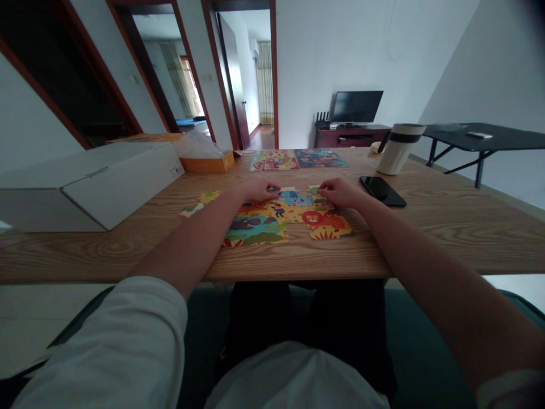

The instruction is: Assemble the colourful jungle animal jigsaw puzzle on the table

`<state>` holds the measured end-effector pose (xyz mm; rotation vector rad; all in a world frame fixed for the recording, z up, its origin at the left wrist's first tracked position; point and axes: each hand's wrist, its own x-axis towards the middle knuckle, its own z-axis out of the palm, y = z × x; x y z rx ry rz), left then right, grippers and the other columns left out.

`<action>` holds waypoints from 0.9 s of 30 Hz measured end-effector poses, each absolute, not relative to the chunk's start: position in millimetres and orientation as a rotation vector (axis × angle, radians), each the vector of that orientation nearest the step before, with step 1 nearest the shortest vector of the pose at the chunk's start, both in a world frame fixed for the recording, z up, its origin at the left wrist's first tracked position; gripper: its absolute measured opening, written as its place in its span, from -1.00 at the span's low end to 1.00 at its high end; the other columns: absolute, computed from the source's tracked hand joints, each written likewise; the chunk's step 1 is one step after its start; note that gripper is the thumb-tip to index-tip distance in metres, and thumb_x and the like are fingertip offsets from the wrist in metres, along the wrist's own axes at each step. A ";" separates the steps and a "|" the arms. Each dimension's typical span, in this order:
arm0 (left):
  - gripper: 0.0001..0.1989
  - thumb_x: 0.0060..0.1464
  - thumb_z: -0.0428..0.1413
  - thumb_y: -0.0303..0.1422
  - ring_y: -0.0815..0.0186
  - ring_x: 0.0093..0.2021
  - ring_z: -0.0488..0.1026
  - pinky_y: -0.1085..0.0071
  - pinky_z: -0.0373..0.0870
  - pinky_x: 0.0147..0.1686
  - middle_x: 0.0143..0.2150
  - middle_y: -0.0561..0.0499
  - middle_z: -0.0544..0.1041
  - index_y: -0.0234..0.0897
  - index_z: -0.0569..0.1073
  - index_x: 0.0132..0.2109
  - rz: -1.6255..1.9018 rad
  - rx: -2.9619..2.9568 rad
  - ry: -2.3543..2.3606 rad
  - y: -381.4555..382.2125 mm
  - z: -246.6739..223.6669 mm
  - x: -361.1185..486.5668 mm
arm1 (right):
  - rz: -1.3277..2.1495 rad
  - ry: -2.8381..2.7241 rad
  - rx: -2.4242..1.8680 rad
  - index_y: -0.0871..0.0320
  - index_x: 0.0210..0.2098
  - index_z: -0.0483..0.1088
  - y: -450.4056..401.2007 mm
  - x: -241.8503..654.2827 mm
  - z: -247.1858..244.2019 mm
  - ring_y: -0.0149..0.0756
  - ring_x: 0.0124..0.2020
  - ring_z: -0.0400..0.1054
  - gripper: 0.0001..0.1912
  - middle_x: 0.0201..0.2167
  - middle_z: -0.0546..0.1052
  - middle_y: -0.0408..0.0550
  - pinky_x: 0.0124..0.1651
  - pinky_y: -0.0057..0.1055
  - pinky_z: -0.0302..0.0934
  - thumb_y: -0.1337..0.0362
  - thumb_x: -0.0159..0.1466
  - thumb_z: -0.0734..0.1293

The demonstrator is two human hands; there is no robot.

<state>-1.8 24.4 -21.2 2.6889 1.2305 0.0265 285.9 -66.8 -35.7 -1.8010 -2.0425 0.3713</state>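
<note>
Two bare hands on the wooden table (128, 250): left hand (258, 191) and right hand (341, 193), both resting unclenched on a cardboard jigsaw puzzle (286, 218) at mid-table. Whether either pinches a piece: cannot tell. Risk: a dragged palm could knock it apart.

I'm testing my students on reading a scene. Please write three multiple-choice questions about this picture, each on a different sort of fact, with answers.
1. Where does the black phone lie?
A) Right of the right hand
B) Under the forearm
C) On the floor

2. What colour is the band on the white travel mug?
A) Red
B) Black
C) Green

3. Which hands rest on the jigsaw pieces?
A) Left only
B) Right only
C) Both

Answers:
1. A: it lies on the wooden table, beyond that hand.
2. B: a dark band circles the mug near its top.
3. C: the left hand and right hand both lie over the pieces.
</note>
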 end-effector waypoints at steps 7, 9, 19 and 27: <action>-0.48 0.29 0.01 -0.16 0.21 0.24 0.37 0.40 0.20 0.21 0.34 0.00 0.37 -0.04 0.31 0.35 -0.197 2.713 1.193 21.0 -15.7 0.3 | 0.398 -2.040 -1.795 0.22 -0.17 0.56 -65.7 286.6 -38.4 -0.36 -0.56 0.33 -0.72 -0.49 0.57 -0.04 -0.52 -0.46 0.08 0.18 0.36 0.27; -0.46 0.29 -0.02 -0.16 0.22 0.31 0.31 0.37 0.15 0.25 0.39 0.02 0.29 0.00 0.26 0.38 -0.211 2.713 1.176 20.4 -17.8 1.1 | 0.396 -2.044 -1.782 0.22 -0.18 0.56 -63.8 287.8 -40.3 -0.35 -0.54 0.34 -0.72 -0.47 0.57 -0.04 -0.51 -0.46 0.09 0.19 0.35 0.27; -0.30 0.14 0.16 -0.27 0.03 0.35 0.24 0.26 0.11 0.30 0.42 -0.21 0.22 -0.28 0.25 0.40 -0.085 2.708 1.414 42.0 34.7 -45.4 | 0.316 -2.047 -1.751 0.22 -0.16 0.57 -57.9 294.1 -43.8 -0.32 -0.41 0.42 -0.72 -0.35 0.62 0.00 -0.42 -0.48 0.15 0.19 0.34 0.28; -0.30 0.03 0.22 -0.07 0.06 0.12 0.47 0.40 0.37 0.03 0.23 -0.22 0.47 -0.37 0.42 0.24 0.181 2.253 1.856 24.8 23.7 -184.3 | 0.313 -2.047 -1.790 0.24 -0.14 0.57 -59.3 293.0 -42.1 -0.33 -0.46 0.39 -0.69 -0.41 0.60 -0.01 -0.40 -0.46 0.17 0.17 0.35 0.27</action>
